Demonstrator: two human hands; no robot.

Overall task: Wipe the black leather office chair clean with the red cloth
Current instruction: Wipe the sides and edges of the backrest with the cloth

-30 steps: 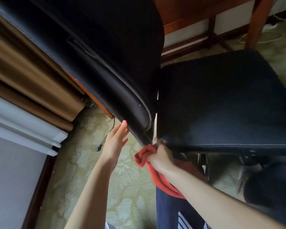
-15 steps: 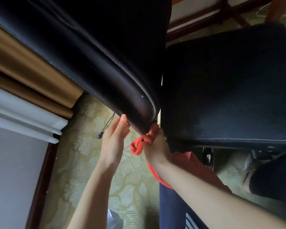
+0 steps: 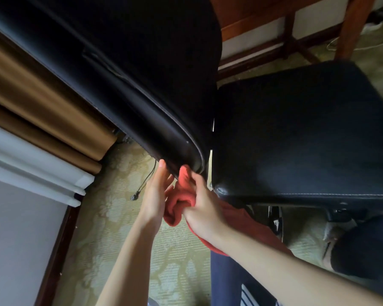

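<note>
The right hand [image 3: 202, 203] is gripping the bunched red cloth [image 3: 181, 202], fingers curled round it, pressing it to the bottom corner of the backrest [image 3: 142, 96] of the black leather office chair [image 3: 296, 140], beside the seat gap. The left hand [image 3: 156, 195] is lying open beside the cloth, fingers straight, tips touching the backrest's lower edge.

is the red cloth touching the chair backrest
Touching. The head view shows the red cloth, gripped by the right hand, pressed against the lower corner of the backrest with no gap between them.
</note>
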